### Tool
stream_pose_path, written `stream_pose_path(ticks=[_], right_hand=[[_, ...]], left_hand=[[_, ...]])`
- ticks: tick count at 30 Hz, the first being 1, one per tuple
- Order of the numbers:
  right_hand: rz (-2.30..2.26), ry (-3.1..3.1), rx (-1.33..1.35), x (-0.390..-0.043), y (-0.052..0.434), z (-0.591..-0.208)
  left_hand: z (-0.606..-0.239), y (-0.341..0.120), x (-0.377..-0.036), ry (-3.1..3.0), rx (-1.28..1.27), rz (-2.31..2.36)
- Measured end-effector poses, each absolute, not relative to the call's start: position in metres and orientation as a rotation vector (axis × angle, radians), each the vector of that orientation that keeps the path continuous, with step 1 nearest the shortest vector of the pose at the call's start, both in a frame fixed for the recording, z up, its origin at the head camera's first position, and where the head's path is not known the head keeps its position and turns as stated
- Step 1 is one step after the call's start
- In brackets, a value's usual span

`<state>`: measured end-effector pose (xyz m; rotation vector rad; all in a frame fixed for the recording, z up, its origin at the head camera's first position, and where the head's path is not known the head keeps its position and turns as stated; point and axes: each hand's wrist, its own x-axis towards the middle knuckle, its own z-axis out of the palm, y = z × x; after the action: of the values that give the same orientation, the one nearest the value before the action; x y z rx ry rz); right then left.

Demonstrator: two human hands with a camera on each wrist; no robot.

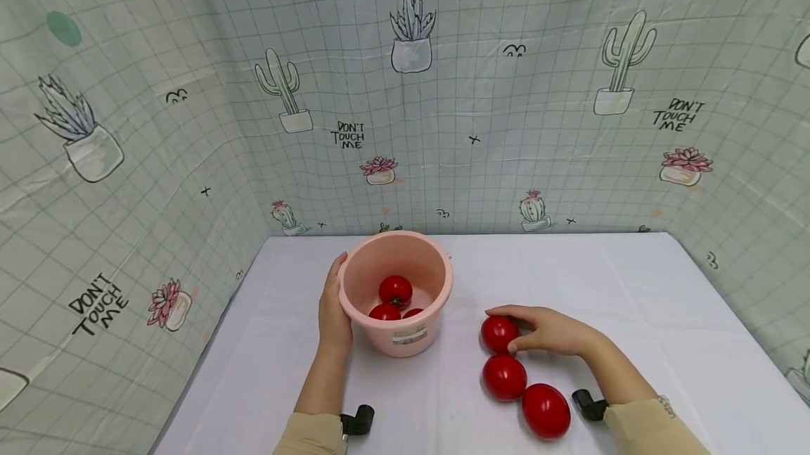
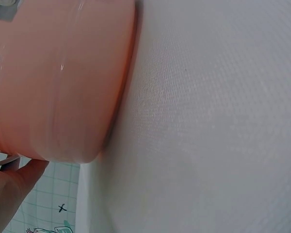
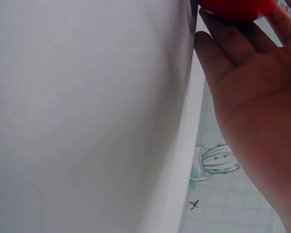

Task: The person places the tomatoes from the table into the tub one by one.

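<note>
A pink plastic bucket (image 1: 405,339) stands on the table at the middle, its mouth tilted toward me in the head view. My left hand (image 1: 334,311) grips its left side near the rim; in the left wrist view the fingers (image 2: 26,177) lie against the bucket wall. Inside sit a red tomato (image 1: 395,290) with a green stem and two more, partly hidden by the rim. My right hand (image 1: 550,330) holds another tomato (image 1: 498,334) on the table, thumb in front and fingers behind. Two further tomatoes, a middle one (image 1: 504,377) and a nearer one (image 1: 546,411), lie close by.
White cloth covers the table (image 1: 607,272). Behind and beside it hangs a checked curtain (image 1: 468,89) printed with cacti. Black wrist camera mounts, left (image 1: 358,420) and right (image 1: 588,404), sit at the sleeves; the right one is close to the nearest tomato.
</note>
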<state>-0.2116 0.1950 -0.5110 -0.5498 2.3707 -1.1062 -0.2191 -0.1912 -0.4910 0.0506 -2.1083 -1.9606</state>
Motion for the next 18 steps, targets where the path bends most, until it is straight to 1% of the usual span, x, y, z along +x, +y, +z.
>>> stream_pose_path(ticks=[12,18], right_hand=[[-1.101,2.376,-0.615,-0.215,0.198,-0.506],[-1.1,2.398,-0.604,-0.219,0.198,-0.497]], left_hand=[[-0.495,-0.192,-0.22,-2.081,0.016,-1.928],[-0.495,-0.192,-0.22,-2.062,0.002,-1.947]])
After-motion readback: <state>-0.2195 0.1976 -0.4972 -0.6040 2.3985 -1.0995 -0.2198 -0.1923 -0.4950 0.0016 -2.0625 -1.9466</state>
